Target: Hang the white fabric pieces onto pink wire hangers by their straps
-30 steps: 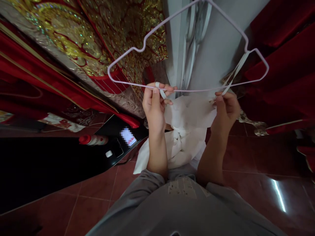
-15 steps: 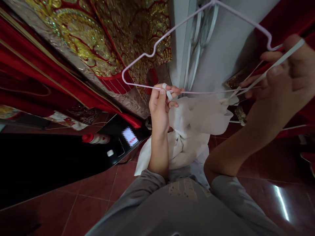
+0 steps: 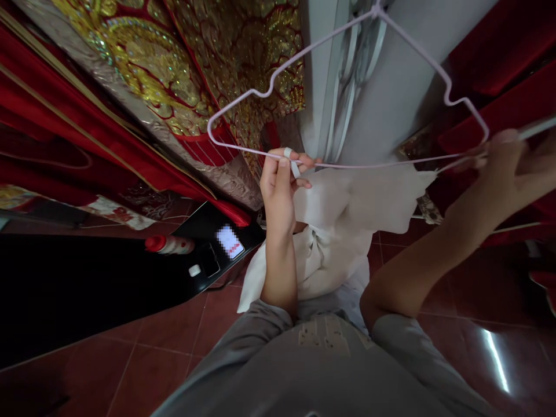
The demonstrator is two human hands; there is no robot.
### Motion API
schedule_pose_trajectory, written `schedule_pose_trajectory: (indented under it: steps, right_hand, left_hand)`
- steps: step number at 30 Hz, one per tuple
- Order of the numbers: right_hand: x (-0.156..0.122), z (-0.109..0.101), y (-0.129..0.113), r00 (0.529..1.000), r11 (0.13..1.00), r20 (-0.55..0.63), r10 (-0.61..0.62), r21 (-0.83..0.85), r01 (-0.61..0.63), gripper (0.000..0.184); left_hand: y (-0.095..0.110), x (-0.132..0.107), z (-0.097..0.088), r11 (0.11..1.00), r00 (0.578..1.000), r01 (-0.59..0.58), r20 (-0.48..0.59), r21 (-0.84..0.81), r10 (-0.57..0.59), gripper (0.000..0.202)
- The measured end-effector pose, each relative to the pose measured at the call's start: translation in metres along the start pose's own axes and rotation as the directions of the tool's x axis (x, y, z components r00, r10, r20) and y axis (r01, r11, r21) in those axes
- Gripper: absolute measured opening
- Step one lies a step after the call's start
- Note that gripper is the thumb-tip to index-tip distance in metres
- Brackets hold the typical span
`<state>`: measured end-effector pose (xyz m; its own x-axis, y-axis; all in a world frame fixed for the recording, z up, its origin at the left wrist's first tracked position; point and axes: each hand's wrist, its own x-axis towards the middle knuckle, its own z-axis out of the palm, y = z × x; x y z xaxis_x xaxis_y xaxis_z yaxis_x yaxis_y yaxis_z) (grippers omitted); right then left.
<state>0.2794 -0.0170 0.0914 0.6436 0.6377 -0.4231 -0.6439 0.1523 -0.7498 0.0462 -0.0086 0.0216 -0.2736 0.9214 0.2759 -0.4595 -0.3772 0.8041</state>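
My left hand (image 3: 282, 179) is closed around the bottom bar of a pale pink clothes hanger (image 3: 377, 167), with a white ribbon (image 3: 294, 168) looped between its fingers. The hanger is held up in front, its peak near the top edge of the view. By the hanger's right end, my right hand (image 3: 516, 168) is blurred; it grips a white ribbon, whose pale end (image 3: 541, 126) extends past the fingers to the right. Below the bar hangs a white garment (image 3: 351, 200), gathered in folds, with one corner drawn out towards my right hand.
Gold-sequined red garments (image 3: 191, 69) hang at the left. A black table (image 3: 87, 289) bears a red-capped bottle (image 3: 169, 244), a lit phone (image 3: 230, 242), a dark phone-like object (image 3: 209, 259) and a small white case (image 3: 194, 270). Red cloth (image 3: 516, 104) hangs right; red tiles (image 3: 152, 370) cover the floor.
My right hand has moved down and outward, pulling the ribbon to the right. The hanger's right end now shows fully, and the garment's corner is stretched rightward. My left hand has hardly moved.
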Motion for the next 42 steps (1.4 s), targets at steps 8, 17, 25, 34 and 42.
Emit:
schedule_pose_trajectory:
  steps: [8, 17, 25, 34, 42]
  right_hand:
    - [0.008, -0.037, 0.054, 0.798, 0.802, 0.138, -0.586, -0.037, 0.596, 0.029]
    - [-0.044, -0.002, 0.095, 0.825, 0.962, 0.504, -0.256, 0.049, 0.269, 0.023]
    - [-0.033, 0.001, 0.098, 0.815, 0.973, 0.535, -0.223, 0.067, 0.222, 0.023]
    - [-0.017, -0.004, 0.086, 0.785, 0.957, 0.558, -0.269, 0.065, 0.282, 0.031]
    - [-0.011, -0.005, 0.083, 0.774, 0.961, 0.584, -0.245, 0.042, 0.273, 0.032]
  left_hand:
    - [-0.009, -0.005, 0.007, 0.997, 0.999, 0.021, 0.032, -0.075, -0.019, 0.025]
    - [-0.01, -0.007, 0.007, 0.999, 1.0, 0.02, 0.009, -0.029, -0.02, 0.019]
    - [-0.015, -0.003, -0.007, 0.996, 0.998, 0.061, -0.005, 0.066, -0.061, 0.025]
    - [-0.021, 0.024, -0.069, 0.899, 0.816, -0.333, -0.391, 0.283, 0.425, 0.019]
    - [-0.007, 0.053, -0.106, 0.825, 0.83, -0.514, -0.105, 0.235, 0.547, 0.036]
